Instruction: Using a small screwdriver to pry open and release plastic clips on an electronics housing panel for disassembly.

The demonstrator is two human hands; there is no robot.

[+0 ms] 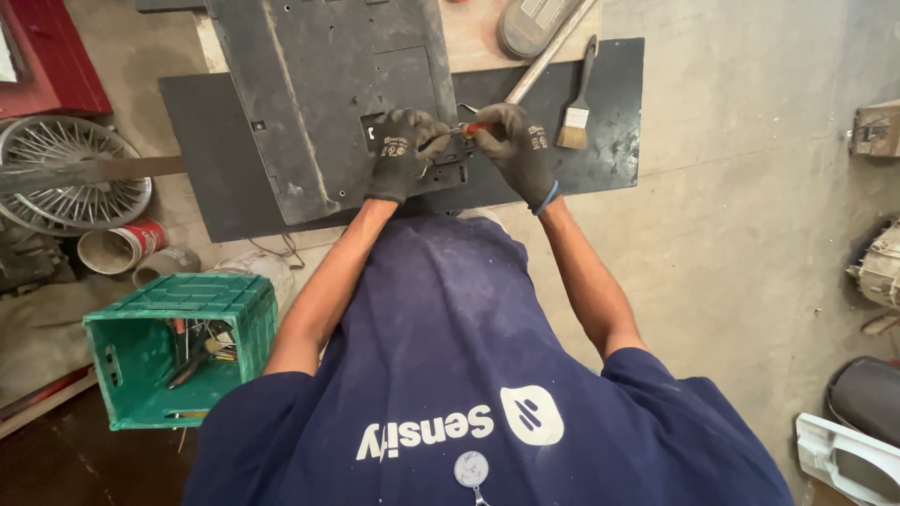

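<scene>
1. Now the left hand, gloved, is pressing down on the dark metal panel lying on the black mat.
2. Just right of it, the right hand is gripping a small red-handled tool against the panel's near edge.
3. Farther right, a paintbrush is lying on the mat.
4. Near left, a green crate is sitting on the floor.

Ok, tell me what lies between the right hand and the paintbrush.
Nothing: in the head view, only bare dark mat separates the right hand from the paintbrush.
</scene>
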